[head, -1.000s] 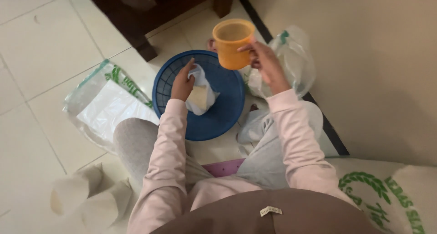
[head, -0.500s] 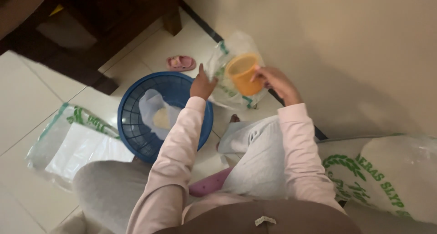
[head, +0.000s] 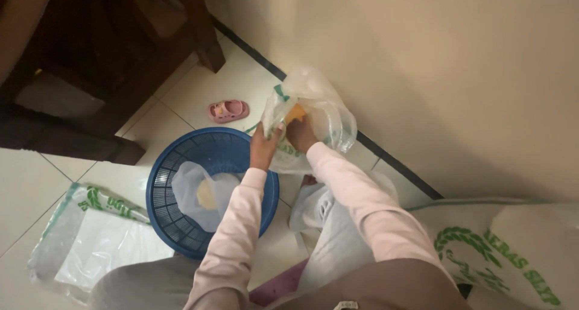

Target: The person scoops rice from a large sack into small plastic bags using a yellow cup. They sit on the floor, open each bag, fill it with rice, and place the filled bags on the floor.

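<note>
Pale tiled floor [head: 54, 183] meeting a plain cream wall [head: 434, 63] along a dark skirting strip [head: 392, 162], with dark wooden furniture [head: 102, 50] at upper left, dimly lit.

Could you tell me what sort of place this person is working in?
Probably a room in a home, at floor level: a white tiled floor, dark wooden furniture legs, a small pink child's sandal by the wall, and a large printed sack.

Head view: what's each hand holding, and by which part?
Left hand grips the clear plastic bag at its opening edge. Right hand is inside the bag on the orange cup; the exact grip spot is hidden.
</note>
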